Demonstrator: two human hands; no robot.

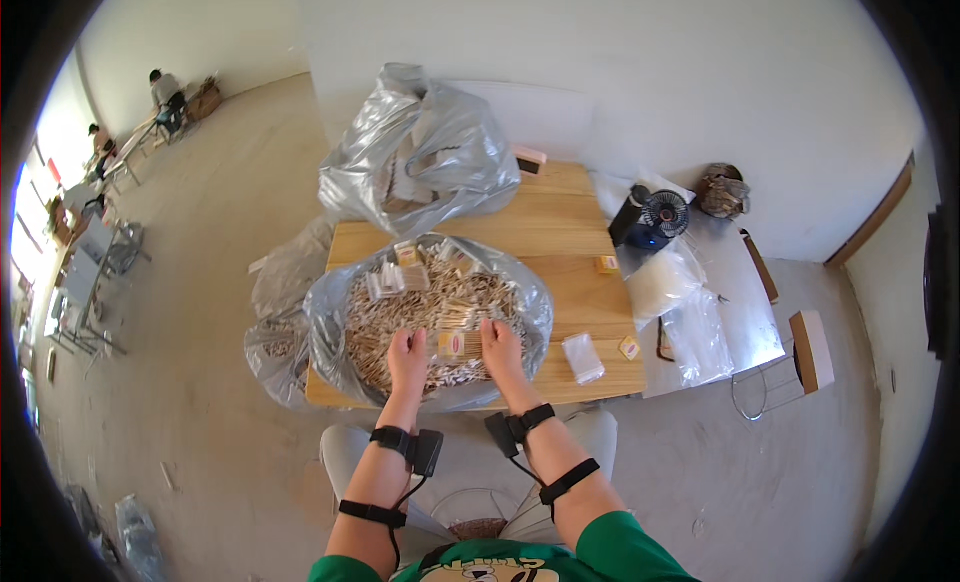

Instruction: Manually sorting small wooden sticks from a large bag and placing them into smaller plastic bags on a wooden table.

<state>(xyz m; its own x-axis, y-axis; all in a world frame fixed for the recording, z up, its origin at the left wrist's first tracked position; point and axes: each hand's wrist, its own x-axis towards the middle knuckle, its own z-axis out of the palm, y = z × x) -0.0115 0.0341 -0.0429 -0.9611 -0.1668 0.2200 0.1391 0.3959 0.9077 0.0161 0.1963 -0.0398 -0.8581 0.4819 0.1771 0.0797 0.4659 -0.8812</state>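
A wide heap of cotton swabs point(385, 327) fills a container lined with a grey plastic bag point(537, 312) on the table in front of me. Over its near part, a small pack of cotton swabs point(457, 344) with a yellow label lies between my two hands. My right hand point(502, 352) is closed at the pack's right end. My left hand point(406, 360) has its fingers pinched together close to the left end; what they grip is too small to make out. Several clear packs of swabs point(398, 279) rest on the heap farther back.
A big silver plastic bag point(430, 152) stands at the back of the wooden table point(575, 222). To the right are small yellow boxes point(607, 265), a clear packet point(582, 359), a black fan point(663, 214) and plastic bags point(665, 282). Other people sit far left.
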